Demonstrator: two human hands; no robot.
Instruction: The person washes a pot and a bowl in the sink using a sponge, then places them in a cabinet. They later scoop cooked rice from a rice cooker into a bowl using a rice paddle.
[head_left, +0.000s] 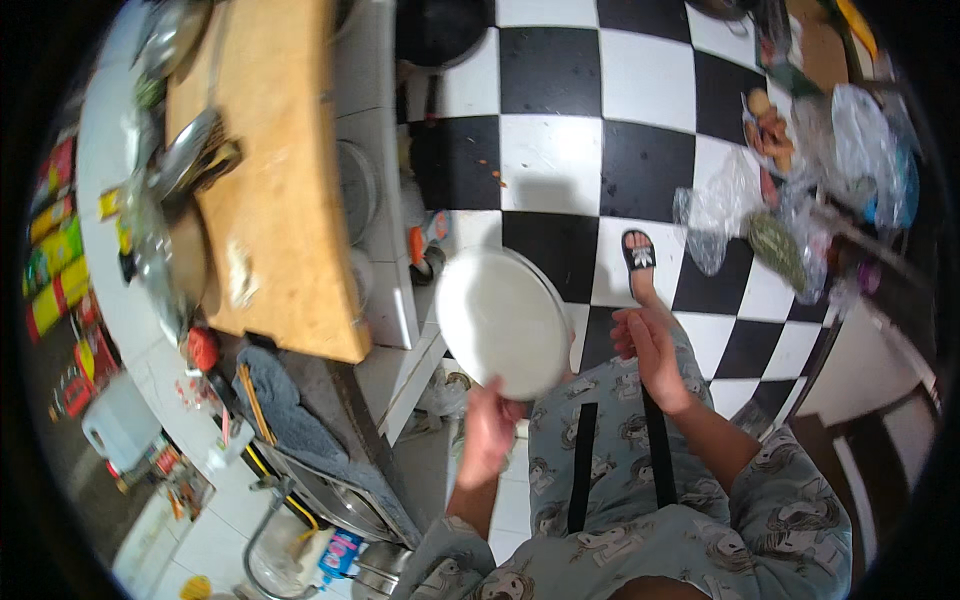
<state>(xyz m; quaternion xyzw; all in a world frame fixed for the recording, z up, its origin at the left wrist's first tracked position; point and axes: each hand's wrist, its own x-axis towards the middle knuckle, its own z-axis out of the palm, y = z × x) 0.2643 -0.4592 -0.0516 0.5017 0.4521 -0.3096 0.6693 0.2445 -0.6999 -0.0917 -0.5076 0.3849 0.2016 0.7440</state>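
Note:
My left hand (486, 431) grips the near rim of a round white dish (501, 322), with the thumb on its upper side. A second edge shows along the dish's right side; I cannot tell whether another dish lies beneath. The dish is held in the air above the floor, to the right of the counter. My right hand (651, 352) is raised to the right of the dish and apart from it. Its fingers are loosely bent, and I see nothing in them.
To the left runs a wooden board (281, 187) with white residue and a metal ladle (191, 139). Nearer are a grey cloth (289, 405) with chopsticks and a sink (337, 499). Plastic bags (724, 195) of food lie on the checkered floor (551, 75) at right. A wok (442, 30) is ahead.

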